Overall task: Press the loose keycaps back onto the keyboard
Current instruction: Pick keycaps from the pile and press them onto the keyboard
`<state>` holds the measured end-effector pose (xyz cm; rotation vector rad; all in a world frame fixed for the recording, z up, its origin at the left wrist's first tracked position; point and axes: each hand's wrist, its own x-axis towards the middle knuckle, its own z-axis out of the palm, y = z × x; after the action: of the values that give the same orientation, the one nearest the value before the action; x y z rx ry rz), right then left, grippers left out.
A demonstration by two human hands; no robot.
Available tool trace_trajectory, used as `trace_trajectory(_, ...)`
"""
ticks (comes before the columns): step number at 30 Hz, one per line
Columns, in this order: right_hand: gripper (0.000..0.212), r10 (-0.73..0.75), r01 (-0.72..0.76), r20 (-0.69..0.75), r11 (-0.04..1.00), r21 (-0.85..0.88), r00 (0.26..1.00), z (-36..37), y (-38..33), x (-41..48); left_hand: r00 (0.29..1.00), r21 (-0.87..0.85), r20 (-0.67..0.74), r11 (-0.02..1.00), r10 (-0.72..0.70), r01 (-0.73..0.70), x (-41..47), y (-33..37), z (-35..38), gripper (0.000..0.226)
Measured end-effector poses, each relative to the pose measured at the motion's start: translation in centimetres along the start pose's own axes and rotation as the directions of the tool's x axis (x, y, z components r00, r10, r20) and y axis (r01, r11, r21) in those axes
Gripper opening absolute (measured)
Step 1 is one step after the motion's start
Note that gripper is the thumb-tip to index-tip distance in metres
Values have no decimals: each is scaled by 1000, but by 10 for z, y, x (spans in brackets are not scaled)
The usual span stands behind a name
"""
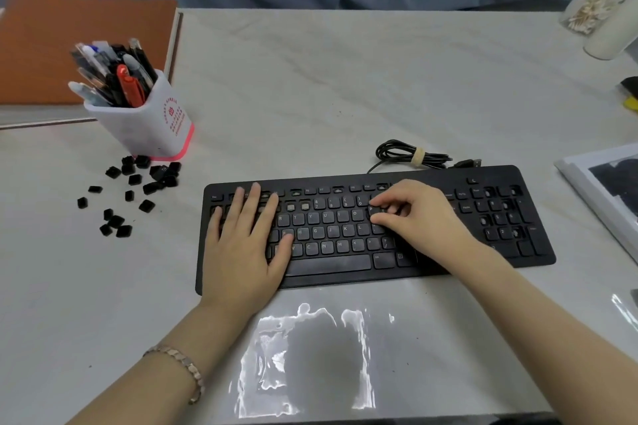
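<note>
Nearest me a clear crinkled plastic sleeve [303, 359] lies on the pale marble-pattern table [345, 79]. Beyond it, my left hand [241, 245] rests flat with straight fingers on the left end of the black corded keyboard [345, 281]. My right hand [414, 217] is curled, its thumb and forefinger seemingly pinching a small black keycap [374, 210] by the P. I judge the job partly done: most letter keys sit in place, but open sockets show in the function row, number row and numpad. Many loose black keycaps [138, 183] wait well left of the keyboard. I read R, T, Y, G, H, J, K, L, C, N, M, P and some digits. The red print on the white pink-based pen pot [152, 124] is illegible.
</note>
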<state>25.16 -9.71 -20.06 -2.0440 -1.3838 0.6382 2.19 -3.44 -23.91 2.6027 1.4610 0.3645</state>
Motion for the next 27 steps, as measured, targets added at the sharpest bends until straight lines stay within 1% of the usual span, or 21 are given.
trace_trajectory(4, 17, -1, 4, 56, 999, -37, 998, 0, 2, 4, 1000, 8, -19, 1000, -2, 2, -1, 0, 1, 57)
trace_trajectory(12, 16, 21, -21, -20, 999, -30, 1000, 7, 1, -1, 999, 25, -43, 1000, 14, -13, -1, 0, 2, 57)
trace_trajectory(16, 16, -6, 4, -17, 996, -91, 1000, 8, 2, -2, 999, 31, -43, 999, 21, -20, 0, -1, 3, 57)
trace_trajectory(17, 15, -32, 27, -33, 992, -125, 999, 10, 2, -5, 999, 33, -45, 999, 22, -21, 0, -1, 3, 57)
trace_trajectory(19, 10, -157, 130, -111, 967, -219, 981, 17, 5, -12, 998, 34, -49, 999, 25, -23, 0, 0, 3, 57)
trace_trajectory(20, 12, -220, 175, -141, 946, -272, 965, 21, 7, -15, 998, 33, -51, 999, 25, -23, -1, 0, 3, 57)
trace_trajectory(23, 30, -341, 259, -171, 890, -374, 924, 26, 9, -23, 998, 35, -54, 999, 26, -24, -1, 0, 3, 57)
trace_trajectory(25, 32, -392, 291, -178, 860, -418, 902, 25, 9, -23, 998, 36, -59, 999, 28, -26, -1, -1, 4, 57)
trace_trajectory(27, 31, -407, 291, -189, 846, -447, 893, 26, 9, -25, 998, 42, -62, 999, 30, -28, 0, -1, 4, 57)
